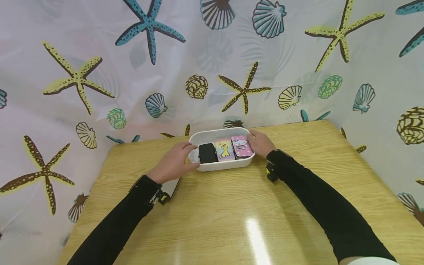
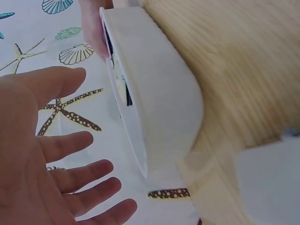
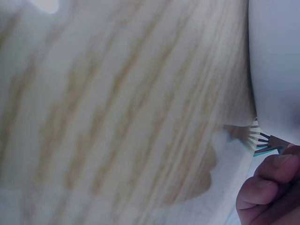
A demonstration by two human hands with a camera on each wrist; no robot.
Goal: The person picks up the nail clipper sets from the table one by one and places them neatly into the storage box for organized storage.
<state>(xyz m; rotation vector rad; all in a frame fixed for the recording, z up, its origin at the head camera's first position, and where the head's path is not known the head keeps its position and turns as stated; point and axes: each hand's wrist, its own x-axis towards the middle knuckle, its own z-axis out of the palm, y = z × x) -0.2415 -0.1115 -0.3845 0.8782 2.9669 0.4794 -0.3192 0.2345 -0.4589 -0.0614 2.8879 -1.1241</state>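
Note:
A white oblong plastic bin stands toward the back of the table. Side by side in it are a black case, a pastel box with a yellow giraffe and a pink dotted tin with a cartoon animal. My right hand grips the bin's right end, its fingers curled beside the wall. At the opposite end my left hand reaches toward the rim, thumb and fingers apart. In the left wrist view this hand is spread beside the bin with nothing in it.
A flat pale object with a dark edge lies on the wooden table behind my left wrist. A cloth printed with starfish and shells hangs at the back and sides.

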